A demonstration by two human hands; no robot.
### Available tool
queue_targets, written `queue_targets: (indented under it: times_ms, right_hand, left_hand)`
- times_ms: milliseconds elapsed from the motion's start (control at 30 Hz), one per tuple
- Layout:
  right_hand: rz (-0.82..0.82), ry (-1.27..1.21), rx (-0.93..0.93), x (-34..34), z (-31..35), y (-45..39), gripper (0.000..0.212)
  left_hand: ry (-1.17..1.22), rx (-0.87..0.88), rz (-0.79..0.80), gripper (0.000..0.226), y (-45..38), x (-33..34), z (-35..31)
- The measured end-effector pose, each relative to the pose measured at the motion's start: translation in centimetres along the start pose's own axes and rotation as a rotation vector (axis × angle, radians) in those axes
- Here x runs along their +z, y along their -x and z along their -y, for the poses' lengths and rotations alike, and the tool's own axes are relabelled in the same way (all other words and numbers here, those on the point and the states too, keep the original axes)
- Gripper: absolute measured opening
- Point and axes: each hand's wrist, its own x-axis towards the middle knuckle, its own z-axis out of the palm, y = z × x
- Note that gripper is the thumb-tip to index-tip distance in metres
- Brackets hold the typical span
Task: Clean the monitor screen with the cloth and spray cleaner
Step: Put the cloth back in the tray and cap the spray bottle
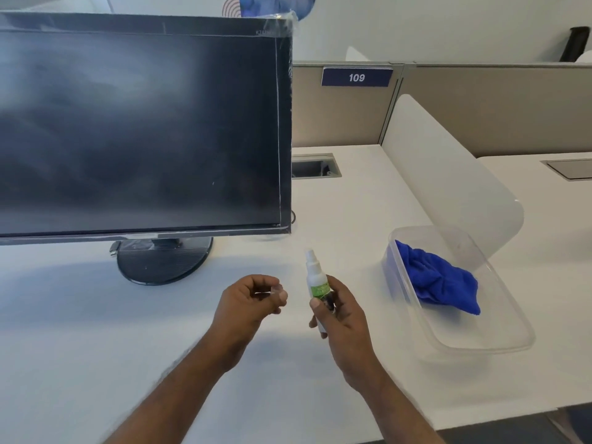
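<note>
My right hand grips the spray upright. My left hand pinches a small clear cap, fingers curled.

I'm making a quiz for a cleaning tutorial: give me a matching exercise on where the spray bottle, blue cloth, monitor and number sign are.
Things:
1. spray bottle
2. blue cloth
3. monitor
4. number sign

Places:
A. on the partition
B. in the right hand
C. standing on the desk
D. in the clear container

Pairs: 1-B, 2-D, 3-C, 4-A
</note>
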Motion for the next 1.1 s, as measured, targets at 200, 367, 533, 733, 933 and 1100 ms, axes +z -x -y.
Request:
queue_targets:
  times_ms: [200,367,533,733,933,1100]
  right_hand:
    - [0.034,-0.054,0.009,-0.1,0.6,1.4,0.030]
    - [0.048,-0.066,-0.010,-0.7,1.1,2.1,0.027]
    - [0.079,-0.018,-0.055,-1.5,1.5,2.5,0.029]
    - [0.112,0.059,-0.090,-1.7,2.1,2.5,0.038]
    - [0.120,0.187,-0.147,-2.3,2.8,2.2,0.037]
    - [0.090,0.389,-0.289,-2.3,3.3,1.9,0.039]
  left_hand:
    - [0.018,0.010,0.099,0.028,1.3,-0.8,-1.5]
    - [0.132,0.070,0.055,0.030,1.7,-0.6,-2.4]
    - [0.124,0.102,0.120,0.030,1.5,-0.8,-3.6]
    - [0.125,0.143,0.093,0.028,1.3,-0.5,-4.4]
    - [-0.086,0.166,0.088,0.023,1.1,-0.7,-5.3]
    - [-0.244,0.164,0.053,0.025,0.8,-0.4,-5.4]
